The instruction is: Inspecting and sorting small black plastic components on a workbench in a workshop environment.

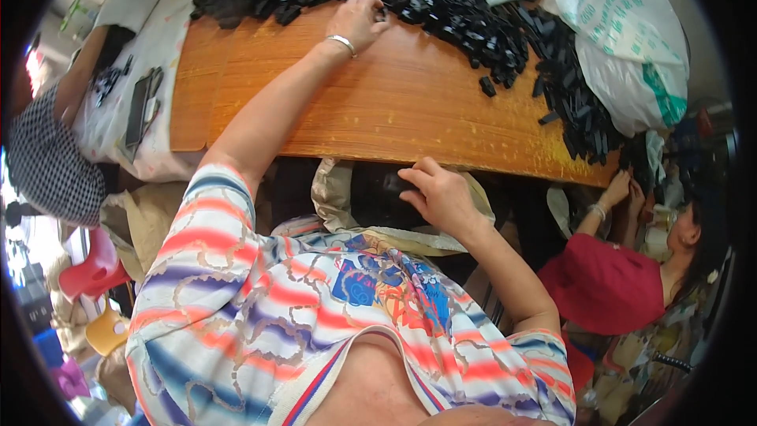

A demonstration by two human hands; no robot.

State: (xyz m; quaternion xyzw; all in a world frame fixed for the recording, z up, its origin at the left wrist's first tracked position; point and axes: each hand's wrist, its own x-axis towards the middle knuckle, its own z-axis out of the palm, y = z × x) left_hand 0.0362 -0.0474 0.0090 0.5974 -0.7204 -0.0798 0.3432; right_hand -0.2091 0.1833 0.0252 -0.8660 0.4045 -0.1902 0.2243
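The left hand [359, 22] is pinching a small dark piece [382, 14] at the edge of the black pile [469, 24] on the counter [378, 106], while the right hand [443, 197], whose grip I cannot tell, is hanging over the sack [331, 193], where careless release could be missing its mouth.

Workshop: black parts [489, 35] heaped on table [394, 110], sacks [623, 47], co-workers [603, 284] alongside.
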